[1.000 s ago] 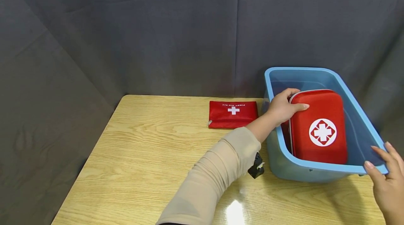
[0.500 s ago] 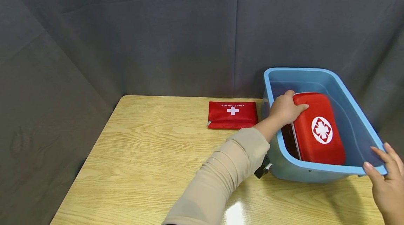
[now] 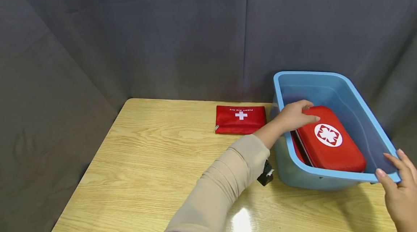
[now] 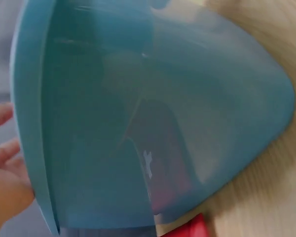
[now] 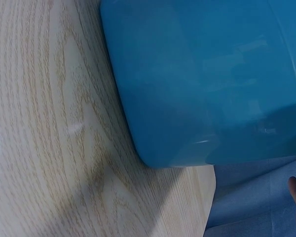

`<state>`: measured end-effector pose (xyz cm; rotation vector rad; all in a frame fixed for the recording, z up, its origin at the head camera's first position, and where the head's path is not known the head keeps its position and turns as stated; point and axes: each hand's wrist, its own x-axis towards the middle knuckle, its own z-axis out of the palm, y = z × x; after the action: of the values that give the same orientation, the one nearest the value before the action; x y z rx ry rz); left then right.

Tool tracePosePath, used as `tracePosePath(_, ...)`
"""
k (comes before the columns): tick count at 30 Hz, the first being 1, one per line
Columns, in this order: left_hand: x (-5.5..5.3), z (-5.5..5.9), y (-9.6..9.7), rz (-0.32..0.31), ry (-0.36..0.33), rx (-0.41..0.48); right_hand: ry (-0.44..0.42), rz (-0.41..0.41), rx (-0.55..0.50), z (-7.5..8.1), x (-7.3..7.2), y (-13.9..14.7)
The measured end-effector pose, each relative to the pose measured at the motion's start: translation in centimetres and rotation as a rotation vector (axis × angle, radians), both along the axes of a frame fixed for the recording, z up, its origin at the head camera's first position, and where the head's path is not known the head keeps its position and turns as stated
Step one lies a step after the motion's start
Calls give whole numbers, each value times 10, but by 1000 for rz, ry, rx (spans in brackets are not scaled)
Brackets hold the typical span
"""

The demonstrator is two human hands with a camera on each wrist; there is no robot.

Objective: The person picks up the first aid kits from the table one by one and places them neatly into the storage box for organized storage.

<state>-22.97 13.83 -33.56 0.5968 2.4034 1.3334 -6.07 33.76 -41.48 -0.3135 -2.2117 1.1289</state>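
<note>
A blue plastic bin stands at the table's right side. Inside it a red first aid case with a white emblem lies tilted. Along the case's left side, another red thing shows beneath, mostly hidden. My left hand reaches over the bin's left rim, thumb and fingers loosely spread at the case's upper left corner; in the left wrist view the hand shows past the rim. At the near right corner my right hand grips the bin's rim, fingers inside and thumb at the front.
A flat red first aid pouch with a white cross lies on the wooden table, left of the bin. Dark grey cloth hangs behind. A small black device shows under the left sleeve.
The red case has sunk lower into the bin, tipping from steep to flatter and turning slightly. My left hand's fingers have loosened at its corner. The right hand keeps its grip on the rim.
</note>
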Motion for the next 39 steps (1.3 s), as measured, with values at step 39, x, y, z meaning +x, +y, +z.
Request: tracePosePath(39,-32,-68,-127,638,-271,451,30,10,28,-51,-13,48)
